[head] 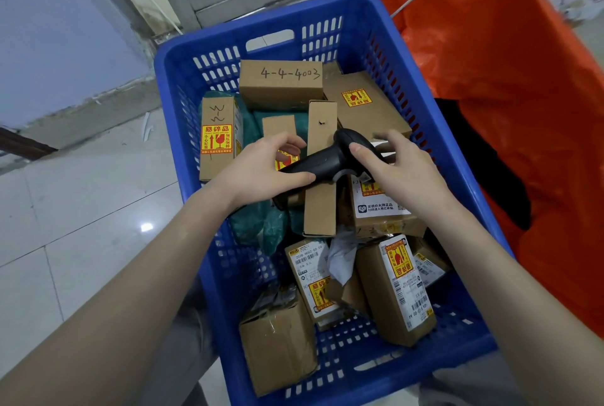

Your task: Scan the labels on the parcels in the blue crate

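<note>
Both hands meet on a black scanner [322, 162] above the middle of the blue crate [209, 55]. The left hand [261, 170] wraps its thumb and fingers around the scanner's grip, which slopes down toward the crate's left wall. The right hand [397, 170] rests over the scanner's head, thumb on top and fingers spread loosely beyond it; whether it truly grips the head I cannot tell.

Under the scanner a narrow upright box [322, 173] stands among the parcels. Against the far wall lies a box with handwritten numbers [281, 83], and beside it toward the far right corner a box with a yellow and red sticker [364, 108]. Near the left wall a tall box with a fragile sticker [217, 139] stands upright, with green plastic bags [255, 222] next to it and below the left hand. Just under the right wrist sits a parcel with a white label [380, 209]. Toward the near edge lie three more: a taped brown box [277, 343] at the near left, a labelled box [312, 278] in the middle, and a labelled box tilted on end [397, 288] at the near right. Bare crate floor shows along the near right corner and between the left wall and the near parcels.

Right of the crate, touching its wall, hangs an orange bag [510, 55]. Left of it lies pale tiled floor [81, 203].
</note>
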Demonstrator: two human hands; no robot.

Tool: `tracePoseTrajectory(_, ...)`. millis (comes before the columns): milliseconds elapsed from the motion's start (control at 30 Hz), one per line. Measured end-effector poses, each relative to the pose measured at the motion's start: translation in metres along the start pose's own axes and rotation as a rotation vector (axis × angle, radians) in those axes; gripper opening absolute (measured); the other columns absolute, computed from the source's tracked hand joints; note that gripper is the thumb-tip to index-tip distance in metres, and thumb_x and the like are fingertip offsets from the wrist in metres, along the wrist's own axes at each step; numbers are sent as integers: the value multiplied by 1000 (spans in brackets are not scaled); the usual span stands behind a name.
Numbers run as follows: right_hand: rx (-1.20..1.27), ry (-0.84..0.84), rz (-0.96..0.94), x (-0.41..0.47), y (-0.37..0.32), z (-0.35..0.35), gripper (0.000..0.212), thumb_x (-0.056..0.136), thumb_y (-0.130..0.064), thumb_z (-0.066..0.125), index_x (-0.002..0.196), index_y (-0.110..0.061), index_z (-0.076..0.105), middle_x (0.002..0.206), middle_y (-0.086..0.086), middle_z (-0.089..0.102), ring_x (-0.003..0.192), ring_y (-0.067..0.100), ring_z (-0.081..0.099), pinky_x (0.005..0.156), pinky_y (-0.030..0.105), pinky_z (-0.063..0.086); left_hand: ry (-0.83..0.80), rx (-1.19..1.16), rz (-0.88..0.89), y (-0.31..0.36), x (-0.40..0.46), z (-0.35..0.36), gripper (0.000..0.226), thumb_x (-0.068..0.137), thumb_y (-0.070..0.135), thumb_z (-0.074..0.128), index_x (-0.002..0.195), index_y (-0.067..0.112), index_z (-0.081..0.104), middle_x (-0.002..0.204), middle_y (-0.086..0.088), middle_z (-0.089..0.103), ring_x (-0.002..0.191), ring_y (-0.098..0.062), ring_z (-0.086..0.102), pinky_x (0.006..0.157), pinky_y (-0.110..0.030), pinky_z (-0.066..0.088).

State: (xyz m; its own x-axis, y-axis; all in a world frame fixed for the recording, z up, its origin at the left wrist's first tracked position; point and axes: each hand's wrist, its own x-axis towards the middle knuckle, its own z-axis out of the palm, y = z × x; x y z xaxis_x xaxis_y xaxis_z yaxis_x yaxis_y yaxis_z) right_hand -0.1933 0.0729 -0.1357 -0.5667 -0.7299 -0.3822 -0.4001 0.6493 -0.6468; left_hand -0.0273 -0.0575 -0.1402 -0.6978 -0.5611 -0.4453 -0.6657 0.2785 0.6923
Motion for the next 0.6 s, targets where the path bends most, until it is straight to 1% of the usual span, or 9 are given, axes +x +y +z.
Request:
tracePoseTrajectory(67, -6, 11, -12, -3, 0, -1, 63, 88, -56, 51, 140, -21, 43, 139, 3, 54, 126, 22, 50, 93, 34, 41, 13, -6, 17, 3, -2, 1, 52, 82, 36, 71, 129, 26, 50, 130, 5, 57, 115, -10, 54, 88, -23, 39)
tracePoseTrajectory(133, -13, 15, -24, -8, -1, -1, 62, 88, -54, 52, 140, -20, 44, 139, 3, 54, 127, 21, 48, 89, 30, 36, 30, -7, 31, 3, -6, 0, 51, 83, 37, 71, 128, 26, 51, 130, 6, 57, 115, -8, 53, 88, -23, 39)
tracePoseTrajectory(200, -31, 28, -41, -13, 0, -2, 62, 88, -54, 53, 139, -21, 44, 140, 2, 52, 129, 21, 45, 91, 31, 36, 65, -32, 42, 3, -12, -1, 50, 83, 37, 71, 127, 27, 52, 131, 7, 56, 118, -8, 51, 92, -25, 41)
tracePoseTrajectory(267, -55, 48, -63, -20, -1, -3, 61, 87, -54, 54, 139, -21, 45, 141, 2, 49, 130, 21, 44, 96, 33, 37, 95, -80, 47, 6, -20, -4, 48, 82, 37, 71, 126, 27, 54, 131, 7, 56, 119, -8, 51, 97, -30, 44)
tracePoseTrajectory(367, -59, 71, -88, -34, -5, -8, 59, 87, -51, 56, 137, -22, 46, 140, 2, 48, 129, 21, 44, 99, 36, 39, 135, -159, 61, 15, -35, -9, 43, 82, 36, 71, 122, 29, 55, 128, 11, 57, 118, -5, 52, 97, -27, 43)
tracePoseTrajectory(467, -58, 89, -127, -50, -10, -18, 56, 87, -49, 58, 135, -22, 48, 136, 1, 50, 127, 19, 45, 99, 32, 38, 172, -199, 88, 29, -50, -19, 38, 83, 35, 72, 117, 31, 57, 124, 13, 59, 116, -3, 54, 95, -25, 43)
tracePoseTrajectory(600, -26, 119, -185, -75, -30, -45, 54, 89, -44, 58, 137, -23, 47, 138, -2, 49, 131, 15, 42, 98, 25, 33, 228, -206, 168, 57, -76, -41, 35, 82, 33, 73, 115, 31, 59, 120, 15, 60, 114, -4, 55, 97, -26, 44)
